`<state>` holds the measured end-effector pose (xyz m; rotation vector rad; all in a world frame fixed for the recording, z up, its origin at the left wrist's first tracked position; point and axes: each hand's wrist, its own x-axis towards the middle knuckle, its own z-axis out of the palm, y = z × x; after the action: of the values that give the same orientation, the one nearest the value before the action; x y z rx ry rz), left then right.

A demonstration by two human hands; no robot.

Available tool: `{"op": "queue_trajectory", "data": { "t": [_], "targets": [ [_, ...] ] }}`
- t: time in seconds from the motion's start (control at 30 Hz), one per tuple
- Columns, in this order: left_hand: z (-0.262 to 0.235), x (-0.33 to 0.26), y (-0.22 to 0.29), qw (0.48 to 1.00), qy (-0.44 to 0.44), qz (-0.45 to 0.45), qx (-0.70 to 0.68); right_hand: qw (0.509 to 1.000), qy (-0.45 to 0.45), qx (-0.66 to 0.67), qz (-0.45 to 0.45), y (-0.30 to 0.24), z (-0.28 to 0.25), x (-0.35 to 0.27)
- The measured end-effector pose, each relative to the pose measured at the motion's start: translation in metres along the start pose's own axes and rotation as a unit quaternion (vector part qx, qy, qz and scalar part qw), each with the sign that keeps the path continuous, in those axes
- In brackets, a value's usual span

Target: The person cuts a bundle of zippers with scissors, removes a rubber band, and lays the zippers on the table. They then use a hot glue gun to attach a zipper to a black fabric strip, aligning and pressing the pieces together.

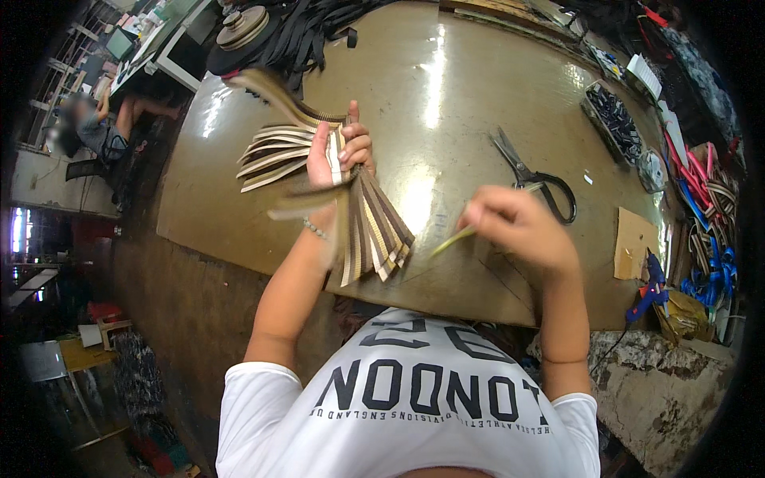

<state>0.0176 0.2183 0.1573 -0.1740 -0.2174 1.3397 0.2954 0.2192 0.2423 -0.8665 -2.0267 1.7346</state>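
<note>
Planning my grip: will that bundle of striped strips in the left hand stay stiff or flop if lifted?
Likely floppy: the bundle of strips fans out and droops either side of the left hand. Probably light, since one hand pinches them all. Loose ends may slip apart; the right hand draws one out singly.

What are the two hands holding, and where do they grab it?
The left hand grips a bundle of brown and cream strips around its middle, so both ends fan out. The right hand pinches one thin strip by its end.
</note>
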Motion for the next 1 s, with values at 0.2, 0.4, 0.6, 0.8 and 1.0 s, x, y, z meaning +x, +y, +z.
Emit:
{"op": "queue_trajectory", "data": {
  "t": [0.2, 0.4, 0.6, 0.8, 1.0],
  "targets": [
    [0.008, -0.005, -0.033, 0.929, 0.063, 0.070, 0.357, 0.982, 0.176, -0.066, -0.004, 0.012, 0.024, 0.017],
    [-0.002, -0.013, -0.075, 0.782, 0.082, -0.022, 0.618, 0.932, 0.307, -0.141, -0.135, 0.013, 0.053, 0.034],
    [-0.005, -0.016, -0.081, 0.754, 0.096, -0.096, 0.642, 0.949, 0.297, -0.071, -0.078, 0.027, 0.038, 0.036],
    [0.003, -0.013, -0.077, 0.810, 0.079, -0.135, 0.565, 0.930, 0.171, 0.321, -0.048, 0.047, -0.011, 0.026],
    [0.007, -0.014, -0.062, 0.886, 0.092, -0.126, 0.436, 0.909, 0.066, 0.362, -0.194, 0.061, -0.060, 0.006]
  ]
}}
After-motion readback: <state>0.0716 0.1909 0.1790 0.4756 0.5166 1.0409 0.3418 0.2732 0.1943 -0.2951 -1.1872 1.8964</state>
